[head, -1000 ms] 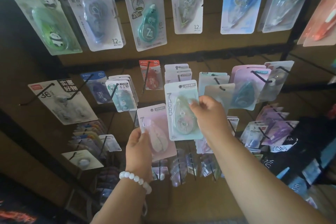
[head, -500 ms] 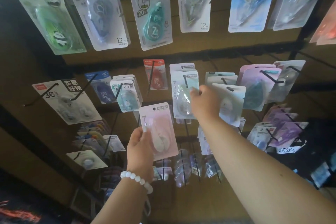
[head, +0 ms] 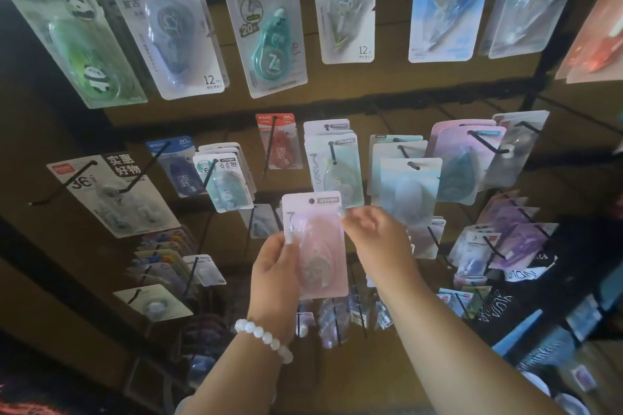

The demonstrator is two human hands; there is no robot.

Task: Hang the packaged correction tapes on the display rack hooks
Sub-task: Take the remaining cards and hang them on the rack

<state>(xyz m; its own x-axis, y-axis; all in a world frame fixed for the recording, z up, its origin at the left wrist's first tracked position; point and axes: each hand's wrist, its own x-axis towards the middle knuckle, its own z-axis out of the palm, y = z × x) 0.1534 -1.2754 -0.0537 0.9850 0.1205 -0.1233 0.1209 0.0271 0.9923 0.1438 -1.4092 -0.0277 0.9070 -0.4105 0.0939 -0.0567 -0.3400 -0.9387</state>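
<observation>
— Where are your hands?

— Your left hand (head: 273, 274) grips the pink pack (head: 315, 246) along its left edge, thumb on the front, fingers curled behind. Your right hand (head: 372, 232) pinches the pack's upper right corner with its fingertips (head: 347, 216). A bead bracelet (head: 263, 339) sits on your left wrist.

— And where's the pack?

— Upright in front of the rack, off any hook, its punched hole (head: 311, 201) at the top and free. Just above and behind it a green pack (head: 340, 172) hangs on a hook (head: 332, 152), fronting a stack of similar ones.

— What's around that?

— A red pack (head: 279, 145) hangs to the left, pale blue packs (head: 408, 185) to the right. Larger packs line the top row, among them a panda pack (head: 84, 40).
</observation>
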